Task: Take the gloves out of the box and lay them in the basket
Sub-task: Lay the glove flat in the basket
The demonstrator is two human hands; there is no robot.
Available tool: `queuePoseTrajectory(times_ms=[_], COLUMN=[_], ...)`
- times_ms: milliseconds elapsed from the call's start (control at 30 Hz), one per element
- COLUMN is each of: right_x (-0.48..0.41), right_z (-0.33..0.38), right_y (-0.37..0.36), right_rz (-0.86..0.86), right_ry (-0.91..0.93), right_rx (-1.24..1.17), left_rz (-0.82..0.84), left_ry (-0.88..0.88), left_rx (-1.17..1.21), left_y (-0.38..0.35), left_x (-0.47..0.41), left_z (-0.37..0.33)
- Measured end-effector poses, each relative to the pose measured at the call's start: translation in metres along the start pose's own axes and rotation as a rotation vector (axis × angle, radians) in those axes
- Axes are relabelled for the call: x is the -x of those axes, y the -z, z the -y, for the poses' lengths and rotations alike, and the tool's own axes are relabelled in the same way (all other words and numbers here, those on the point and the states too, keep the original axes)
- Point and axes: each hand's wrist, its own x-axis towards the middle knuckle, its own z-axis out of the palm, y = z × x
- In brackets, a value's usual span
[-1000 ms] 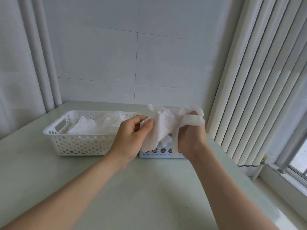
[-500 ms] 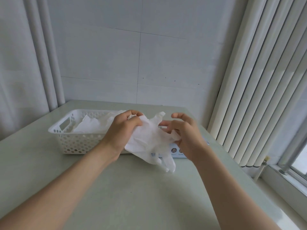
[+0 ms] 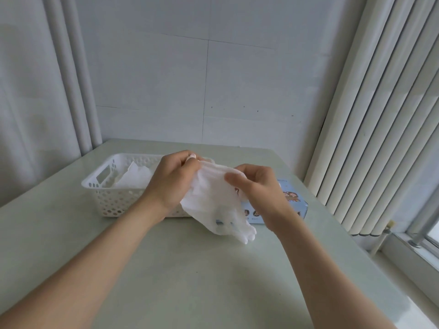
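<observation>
Left hand [image 3: 169, 184] and right hand [image 3: 260, 189] each pinch the cuff of a white glove [image 3: 213, 200] above the table [image 3: 190, 269], glove fingers hanging down. Glove and right hand hide most of the box [image 3: 295, 206]. The left hand partly hides the basket [image 3: 104, 186].

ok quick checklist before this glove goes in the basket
1. Grip of left hand on the thin white glove: pinches its top edge, ok.
2. Grip of right hand: pinches the same edge, ok.
3. Glove out of the light blue cardboard box: ok.
4. Glove smoothed flat: wrinkled and drooping, not ok.
5. Room in the white perforated plastic basket: white gloves lie inside, its right part is hidden behind the left hand, cannot tell.
</observation>
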Motion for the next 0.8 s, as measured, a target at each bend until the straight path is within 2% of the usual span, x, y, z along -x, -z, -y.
queuePoseTrajectory(times_ms=[100, 233, 433, 500, 600, 700, 800], right_x=[-0.002, -0.013, -0.038, -0.047, -0.061, -0.075, -0.088], right_z=[0.001, 0.004, 0.021, 0.023, 0.021, 0.018, 0.024], right_y=[-0.008, -0.02, -0.046, -0.058, -0.068, -0.068, -0.067], right_rz=[-0.049, -0.235, -0.525, -0.591, -0.649, -0.705, -0.679], right_ry=[-0.004, 0.022, 0.006, 0.062, 0.181, 0.389, 0.512], right_rx=[-0.069, 0.044, 0.137, 0.182, 0.395, 0.67, 0.878], left_rz=[-0.047, -0.1, -0.252, -0.267, -0.255, -0.25, -0.169], left_ry=[-0.095, -0.193, -0.209, -0.201, -0.146, -0.047, 0.083], left_rx=[-0.114, -0.269, -0.323, -0.35, -0.405, -0.435, -0.59], left_y=[0.009, 0.017, 0.025, 0.029, 0.035, 0.042, 0.056], left_x=[-0.004, -0.014, -0.039, -0.047, -0.057, -0.066, -0.074], left_z=[0.001, -0.001, -0.009, -0.013, -0.017, -0.02, -0.014])
